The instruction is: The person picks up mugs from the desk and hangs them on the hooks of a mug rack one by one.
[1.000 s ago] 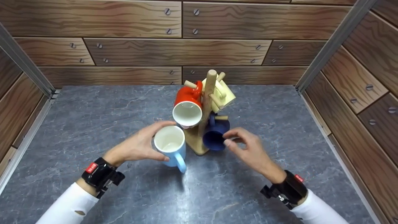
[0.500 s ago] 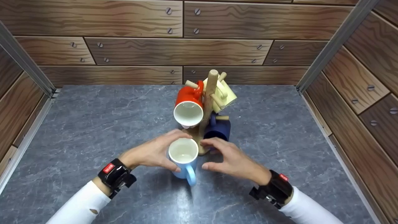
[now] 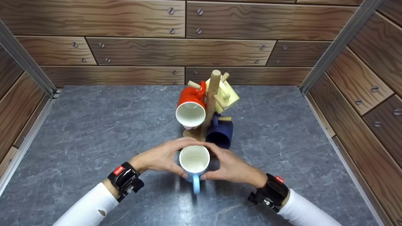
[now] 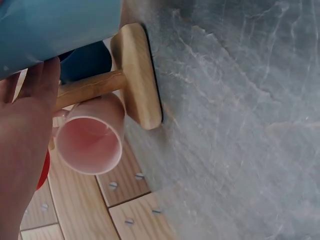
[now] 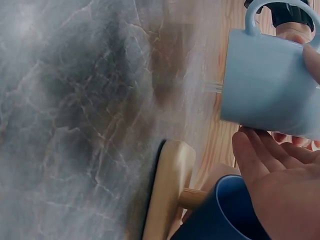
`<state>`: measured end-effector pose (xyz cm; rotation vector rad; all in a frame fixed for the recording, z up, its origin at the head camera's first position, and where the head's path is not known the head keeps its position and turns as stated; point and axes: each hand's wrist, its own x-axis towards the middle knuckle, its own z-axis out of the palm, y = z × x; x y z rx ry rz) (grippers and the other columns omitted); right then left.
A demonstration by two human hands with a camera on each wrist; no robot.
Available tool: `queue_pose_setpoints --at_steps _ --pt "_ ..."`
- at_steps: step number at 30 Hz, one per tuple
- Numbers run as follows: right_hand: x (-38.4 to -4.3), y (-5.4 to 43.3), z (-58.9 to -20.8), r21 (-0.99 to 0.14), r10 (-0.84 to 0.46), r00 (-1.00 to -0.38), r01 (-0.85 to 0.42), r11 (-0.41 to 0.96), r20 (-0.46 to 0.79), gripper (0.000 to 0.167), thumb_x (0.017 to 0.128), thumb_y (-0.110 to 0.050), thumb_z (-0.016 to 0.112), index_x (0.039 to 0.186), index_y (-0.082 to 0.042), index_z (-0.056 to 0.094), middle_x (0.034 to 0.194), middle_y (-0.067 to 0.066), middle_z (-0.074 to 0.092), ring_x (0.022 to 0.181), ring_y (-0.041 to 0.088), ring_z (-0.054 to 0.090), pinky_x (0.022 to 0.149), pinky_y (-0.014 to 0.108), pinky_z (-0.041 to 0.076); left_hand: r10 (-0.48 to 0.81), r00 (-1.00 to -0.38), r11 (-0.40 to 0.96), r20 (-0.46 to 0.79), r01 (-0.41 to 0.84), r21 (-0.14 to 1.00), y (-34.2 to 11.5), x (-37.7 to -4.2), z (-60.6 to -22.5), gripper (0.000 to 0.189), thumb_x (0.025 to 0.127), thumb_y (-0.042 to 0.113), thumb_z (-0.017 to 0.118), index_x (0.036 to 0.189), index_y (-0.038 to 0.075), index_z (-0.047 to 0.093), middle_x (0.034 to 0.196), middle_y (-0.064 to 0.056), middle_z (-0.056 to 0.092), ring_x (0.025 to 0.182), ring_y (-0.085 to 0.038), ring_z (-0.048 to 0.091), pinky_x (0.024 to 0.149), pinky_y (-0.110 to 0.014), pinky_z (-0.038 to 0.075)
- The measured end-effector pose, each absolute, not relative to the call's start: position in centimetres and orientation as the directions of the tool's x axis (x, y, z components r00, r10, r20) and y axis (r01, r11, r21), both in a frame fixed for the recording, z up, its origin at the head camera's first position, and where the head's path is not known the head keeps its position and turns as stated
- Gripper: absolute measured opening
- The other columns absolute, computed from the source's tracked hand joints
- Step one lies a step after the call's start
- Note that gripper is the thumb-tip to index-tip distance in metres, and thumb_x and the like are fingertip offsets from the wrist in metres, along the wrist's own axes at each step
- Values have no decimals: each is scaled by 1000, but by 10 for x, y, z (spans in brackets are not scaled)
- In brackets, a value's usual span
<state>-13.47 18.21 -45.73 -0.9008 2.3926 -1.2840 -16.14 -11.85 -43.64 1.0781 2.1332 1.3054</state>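
Note:
Between both hands is a light blue mug (image 3: 194, 158) with a white inside, upright, its handle pointing toward the person. My left hand (image 3: 158, 156) holds its left side, thumb near the handle and fingers round the far side. On the right side my right hand (image 3: 234, 166) holds it too, thumb beside the handle; the fingertips of both hands come together behind the rim. In the right wrist view the mug is raised off the tabletop. Directly behind it stands a wooden mug tree (image 3: 214, 83), its base partly hidden by hands and mug.
On the mug tree hang a red mug (image 3: 189, 98) at upper left, a pale yellow mug (image 3: 231, 96) at upper right and a dark blue mug (image 3: 222, 130) at lower right. A pink mug (image 4: 90, 142) hangs low on the left. Wood-patterned walls (image 3: 176, 51) enclose the grey tabletop (image 3: 110, 125).
The light blue mug has moved right and toward the person in my left hand, its handle turning to the front. My right hand has come from the dark blue mug to hold it as well.

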Motion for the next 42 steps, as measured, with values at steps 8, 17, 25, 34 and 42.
queue_pose_setpoints --at_steps 8,17,25,34,42 --pt "-133 185 -462 -884 -648 -762 -302 357 -1 99 90 -24 102 172 -7 49 166 16 67 151 31 64 131 37 49 814 -579 235 54 413 880 -111 -163 -438 103 80 27 105 173 25 60 177 1 62 161 -28 57 138 -60 39" --pt "-134 191 -463 -882 -677 -735 -334 332 24 126 87 -21 101 185 -2 24 175 20 58 155 35 61 132 41 48 783 -619 224 60 370 902 -107 -155 -442 110 83 19 104 179 16 51 182 -7 56 167 -36 54 142 -62 40" --pt "-130 195 -459 -823 -652 -748 -444 354 123 117 83 -23 96 180 -3 34 167 25 63 144 31 66 125 46 53 695 -704 76 145 273 959 -98 -148 -450 108 84 -4 100 174 -8 41 168 -32 56 153 -49 66 131 -29 56" --pt "-127 199 -448 -846 -576 -802 -412 338 160 100 79 -18 102 158 3 44 152 26 66 132 26 68 114 36 58 667 -724 139 177 354 925 -95 -147 -443 75 98 9 95 162 -5 58 164 -26 68 153 -47 68 132 -48 57" --pt "-127 215 -434 -859 -503 -830 -424 287 242 114 80 -12 99 175 -6 36 147 31 67 123 23 72 102 36 66 674 -698 129 242 435 891 -102 -150 -440 77 100 21 96 163 -6 60 167 -29 62 155 -47 65 129 -53 60"
